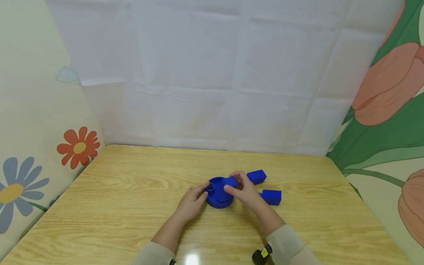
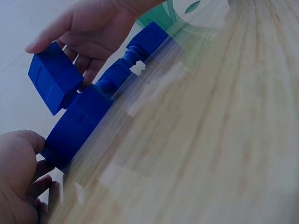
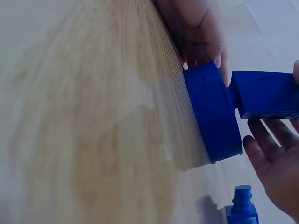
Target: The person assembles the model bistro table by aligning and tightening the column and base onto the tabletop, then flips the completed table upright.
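A round, shallow blue base (image 1: 218, 201) with a raised wall and a small ring-shaped socket (image 1: 210, 189) lies flat on the table. My left hand (image 1: 189, 204) grips its left side, thumb and fingers at the rim. Between the thumb and fingers of my right hand (image 1: 247, 192) is a rectangular blue block (image 3: 266, 94), pinched with its narrow neck pointing down at the base's top. The neck's lower end is hidden behind the rim in the right wrist view. Two similar blue blocks lie right of the base, one farther back (image 1: 256, 177), one nearer (image 1: 271, 197).
Threaded necks show on the loose blocks, such as the near one (image 3: 242, 214). The wooden table (image 1: 132, 191) meets a white cloth (image 1: 212, 92) at the back. Flower-patterned walls (image 1: 29, 92) flank both sides. A black wrist device (image 1: 261, 254) sits by the right sleeve.
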